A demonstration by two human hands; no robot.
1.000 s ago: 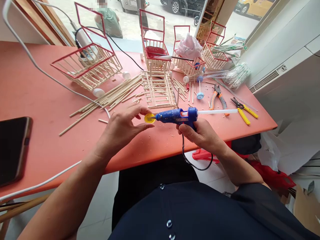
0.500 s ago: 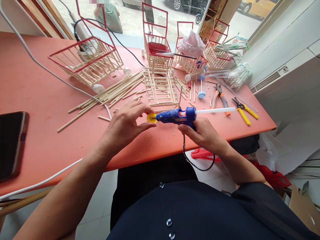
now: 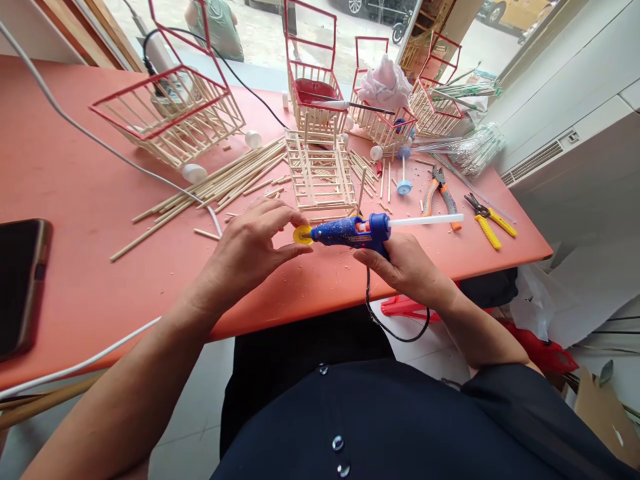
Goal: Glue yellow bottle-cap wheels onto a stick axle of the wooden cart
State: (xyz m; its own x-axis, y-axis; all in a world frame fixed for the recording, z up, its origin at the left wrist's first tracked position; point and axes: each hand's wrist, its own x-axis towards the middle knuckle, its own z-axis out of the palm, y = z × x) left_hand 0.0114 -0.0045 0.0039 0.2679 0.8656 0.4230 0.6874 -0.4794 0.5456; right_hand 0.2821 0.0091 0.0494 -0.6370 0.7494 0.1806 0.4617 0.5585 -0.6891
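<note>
Glue stick (image 3: 427,220): less of it shows behind your blue glue gun (image 3: 340,232) than a second ago; your view has dipped slightly, so the pink table (image 3: 120,300) rides higher in it.
Left hand (image 3: 255,240): your thumb and fingertips pinch a yellow disc (image 3: 301,235), held above the table's near part.
Right hand (image 3: 407,263): wrapped round the gun's grip, nozzle right at the disc.
Left basket (image 3: 145,137): red-rimmed; white power strip (image 3: 163,57) in or behind it, cannot tell which.
Middle basket (image 3: 305,121): red dish (image 3: 315,90) inside; white-handled tool (image 3: 333,105) across the top.
Next basket (image 3: 383,129): crumpled pale wad (image 3: 384,83) heaped in it.
Far-right basket (image 3: 434,115): green-and-white sticks (image 3: 465,93) lie over its rim.
Slatted frame (image 3: 307,180): just beyond your hands, beside loose wooden sticks (image 3: 233,179).
</note>
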